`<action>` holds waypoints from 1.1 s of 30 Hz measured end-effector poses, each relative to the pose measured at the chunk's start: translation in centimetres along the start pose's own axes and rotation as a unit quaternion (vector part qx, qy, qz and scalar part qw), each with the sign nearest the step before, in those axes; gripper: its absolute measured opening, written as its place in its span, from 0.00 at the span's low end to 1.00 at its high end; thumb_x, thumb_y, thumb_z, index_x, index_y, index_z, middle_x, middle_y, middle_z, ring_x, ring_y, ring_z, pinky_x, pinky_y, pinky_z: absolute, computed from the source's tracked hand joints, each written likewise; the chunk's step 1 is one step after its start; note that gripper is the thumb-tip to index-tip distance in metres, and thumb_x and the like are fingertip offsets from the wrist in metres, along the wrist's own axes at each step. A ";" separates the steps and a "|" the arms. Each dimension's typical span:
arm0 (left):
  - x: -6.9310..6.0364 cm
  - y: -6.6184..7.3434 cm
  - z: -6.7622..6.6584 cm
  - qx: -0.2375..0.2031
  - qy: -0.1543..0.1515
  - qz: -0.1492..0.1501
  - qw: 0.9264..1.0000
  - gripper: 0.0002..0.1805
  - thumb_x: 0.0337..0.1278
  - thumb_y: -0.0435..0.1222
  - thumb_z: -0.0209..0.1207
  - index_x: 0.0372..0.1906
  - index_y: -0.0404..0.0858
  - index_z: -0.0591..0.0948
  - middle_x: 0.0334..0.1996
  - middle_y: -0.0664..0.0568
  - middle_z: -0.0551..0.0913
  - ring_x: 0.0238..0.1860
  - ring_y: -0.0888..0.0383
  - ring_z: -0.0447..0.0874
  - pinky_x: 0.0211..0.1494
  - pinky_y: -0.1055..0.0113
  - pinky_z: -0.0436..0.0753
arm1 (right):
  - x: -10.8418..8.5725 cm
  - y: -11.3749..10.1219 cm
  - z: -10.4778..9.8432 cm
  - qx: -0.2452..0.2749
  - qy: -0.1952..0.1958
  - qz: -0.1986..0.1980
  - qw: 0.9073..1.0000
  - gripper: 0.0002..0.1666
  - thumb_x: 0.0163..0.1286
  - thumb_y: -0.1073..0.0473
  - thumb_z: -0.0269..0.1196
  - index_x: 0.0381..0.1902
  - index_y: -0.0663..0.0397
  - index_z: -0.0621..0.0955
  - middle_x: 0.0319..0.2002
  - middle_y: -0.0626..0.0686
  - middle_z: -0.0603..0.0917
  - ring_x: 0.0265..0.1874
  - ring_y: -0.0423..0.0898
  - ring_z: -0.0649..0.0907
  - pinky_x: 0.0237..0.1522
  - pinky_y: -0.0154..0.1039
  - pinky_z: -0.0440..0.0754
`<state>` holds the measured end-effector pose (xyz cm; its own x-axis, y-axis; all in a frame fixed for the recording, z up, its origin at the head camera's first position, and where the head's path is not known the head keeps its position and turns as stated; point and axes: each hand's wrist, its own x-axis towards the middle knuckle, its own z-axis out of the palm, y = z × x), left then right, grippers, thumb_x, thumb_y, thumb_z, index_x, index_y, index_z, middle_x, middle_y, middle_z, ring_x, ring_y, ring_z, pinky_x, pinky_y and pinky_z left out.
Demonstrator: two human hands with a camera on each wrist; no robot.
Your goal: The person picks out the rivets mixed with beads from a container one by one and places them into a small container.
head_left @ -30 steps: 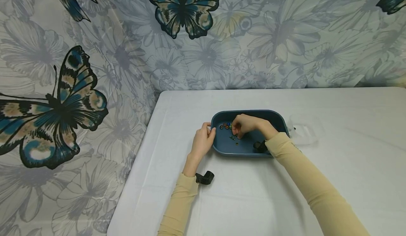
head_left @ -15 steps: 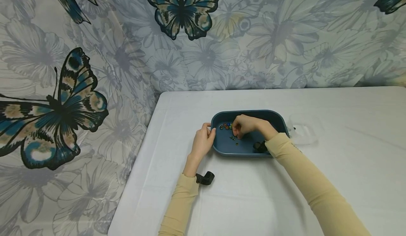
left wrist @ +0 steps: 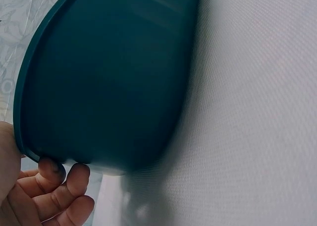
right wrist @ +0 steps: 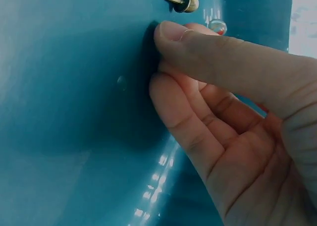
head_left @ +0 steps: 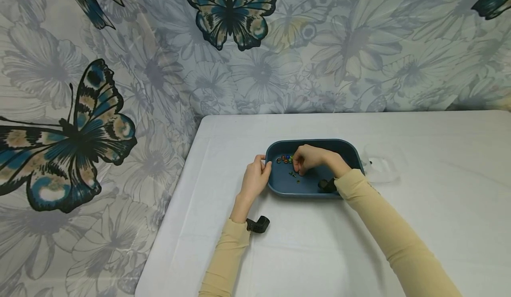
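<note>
There, down in the blue tray [head_left: 283, 186], the right hand [head_left: 312, 157] had its fingers bunched (whether they pinched anything, I couldn't tell), coloured beads [head_left: 288, 157] and a small pin-like piece [right wrist: 185, 3] lying near; the left hand [head_left: 254, 177] gripped the tray's left end, fingers curled!

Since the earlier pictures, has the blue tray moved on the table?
No. In the head view, the blue tray lies as before relative to the back left corner of the table; I see no shift.
</note>
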<state>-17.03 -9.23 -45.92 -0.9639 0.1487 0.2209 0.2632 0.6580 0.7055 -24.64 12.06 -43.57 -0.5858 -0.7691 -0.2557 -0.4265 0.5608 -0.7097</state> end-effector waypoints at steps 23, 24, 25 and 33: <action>0.1 -0.1 -0.1 -0.007 0.002 -0.002 1.000 0.17 0.66 0.36 0.51 0.51 0.26 0.73 0.15 0.56 0.66 0.13 0.64 0.61 0.19 0.74 0.62 | -1.6 0.2 -1.1 0.012 0.034 -0.004 0.999 0.05 0.52 0.72 0.67 0.26 0.61 0.81 0.23 0.48 0.80 0.22 0.43 0.77 0.28 0.39 0.76; 0.1 -0.1 -0.1 -0.007 0.001 -0.002 1.000 0.17 0.66 0.36 0.51 0.51 0.26 0.73 0.15 0.56 0.66 0.13 0.64 0.61 0.19 0.74 0.62 | -1.7 0.2 -1.2 0.012 0.036 -0.005 0.999 0.05 0.52 0.72 0.67 0.26 0.61 0.81 0.23 0.48 0.80 0.22 0.43 0.77 0.28 0.39 0.76; 0.1 -0.1 -0.1 -0.007 0.001 -0.002 1.000 0.17 0.66 0.36 0.51 0.51 0.26 0.73 0.15 0.56 0.66 0.13 0.64 0.61 0.19 0.74 0.62 | -1.8 0.2 -1.2 0.011 0.038 -0.007 0.999 0.04 0.52 0.72 0.67 0.26 0.61 0.81 0.23 0.48 0.80 0.22 0.44 0.77 0.29 0.39 0.76; 0.1 0.0 0.0 -0.006 -0.002 -0.010 1.000 0.17 0.66 0.37 0.51 0.51 0.27 0.73 0.15 0.56 0.66 0.13 0.64 0.61 0.19 0.74 0.62 | -2.6 0.1 -1.7 0.009 0.048 0.006 0.999 0.05 0.52 0.72 0.67 0.26 0.62 0.81 0.23 0.49 0.80 0.23 0.44 0.77 0.29 0.40 0.76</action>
<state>-17.09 -9.21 -45.90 -0.9692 0.1387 0.2037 0.2442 0.6519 0.7179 -24.33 14.68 -41.84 -0.6543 -0.7292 -0.2003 -0.4070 0.5628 -0.7195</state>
